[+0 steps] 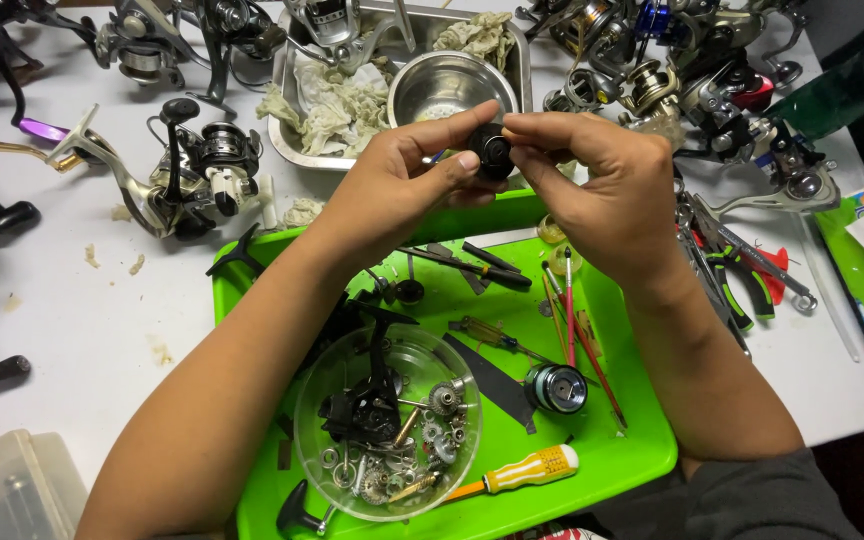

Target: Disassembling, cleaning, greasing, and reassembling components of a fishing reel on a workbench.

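My left hand (407,175) and my right hand (602,185) meet above the far edge of a bright green tray (642,450). Between their fingertips they hold a small round black reel part (494,150). On the tray below lie a clear round dish (389,420) with a black reel body, gears and small metal parts, a loose reel spool (556,388), a yellow-handled screwdriver (527,470) and several thin tools (572,310).
A steel tray (287,120) with crumpled rags and a steel bowl (447,85) stands behind my hands. Several fishing reels (187,175) crowd the white table's left and far right. Green-handled pliers (737,280) lie at right, a clear plastic box (12,490) at bottom left.
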